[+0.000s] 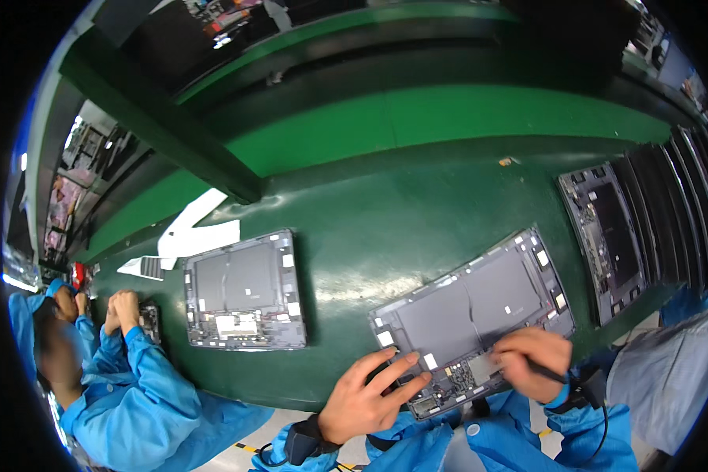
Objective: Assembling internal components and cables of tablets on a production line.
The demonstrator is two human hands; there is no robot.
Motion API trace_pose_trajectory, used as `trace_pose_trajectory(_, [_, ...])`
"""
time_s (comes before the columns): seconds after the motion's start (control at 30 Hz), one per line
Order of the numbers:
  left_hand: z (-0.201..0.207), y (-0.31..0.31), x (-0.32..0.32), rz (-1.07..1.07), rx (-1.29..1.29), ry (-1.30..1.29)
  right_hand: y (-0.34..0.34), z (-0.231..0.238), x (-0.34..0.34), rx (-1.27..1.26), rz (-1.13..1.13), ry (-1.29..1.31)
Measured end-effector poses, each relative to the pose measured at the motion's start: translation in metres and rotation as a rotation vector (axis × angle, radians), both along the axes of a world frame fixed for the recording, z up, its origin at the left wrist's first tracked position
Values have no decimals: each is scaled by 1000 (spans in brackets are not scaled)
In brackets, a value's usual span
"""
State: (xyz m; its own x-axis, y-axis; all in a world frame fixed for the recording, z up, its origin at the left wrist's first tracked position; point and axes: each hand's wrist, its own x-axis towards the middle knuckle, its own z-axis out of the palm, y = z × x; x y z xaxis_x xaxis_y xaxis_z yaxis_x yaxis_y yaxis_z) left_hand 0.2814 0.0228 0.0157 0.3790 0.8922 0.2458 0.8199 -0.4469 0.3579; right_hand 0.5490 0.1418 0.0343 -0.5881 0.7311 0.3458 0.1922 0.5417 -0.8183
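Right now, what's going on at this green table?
The person's left hand rests on the lower-left edge of an opened tablet, while the right hand grips a thin dark tool over its circuit board. Another opened tablet lies to the left. At the right, a third opened tablet sits beside a row of dark panels. Farther left, a co-worker in blue holds both hands together.
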Motion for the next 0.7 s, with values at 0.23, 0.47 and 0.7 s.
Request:
trace_pose_trajectory(0.23, [-2, -35, 34, 367, -424, -632, 2, -13, 44, -100, -630, -66])
trace_pose_trajectory(0.47, [28, -8, 25, 592, 35, -948, -14, -18, 11, -331, -570, 171])
trace_pose_trajectory(0.7, [41, -47, -185, 829, 286, -1050, -30, -38, -185, -388, -90, 256])
